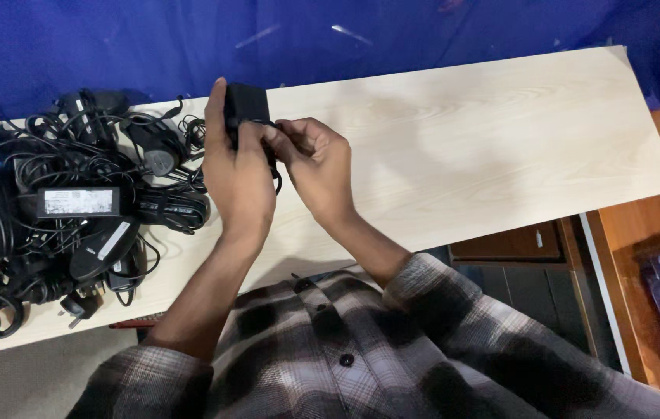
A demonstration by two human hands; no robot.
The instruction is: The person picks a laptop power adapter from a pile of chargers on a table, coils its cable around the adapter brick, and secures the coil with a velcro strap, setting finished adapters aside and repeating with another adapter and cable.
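A long pale wood-grain worktop runs across the view, bare on its right part. On its left end lies a heap of black power adapters and tangled cables, piled loosely (several bricks show pale labels). Above the worktop's middle, the left hand holds a black power adapter upright, its fingers clamped around the block, apparently to steady it. The right hand has its fingers pinched together on the thin black cord just beside the block, seemingly keeping the cord taut. The adapter is a matte, box-shaped brick, partly hidden by the fingers.
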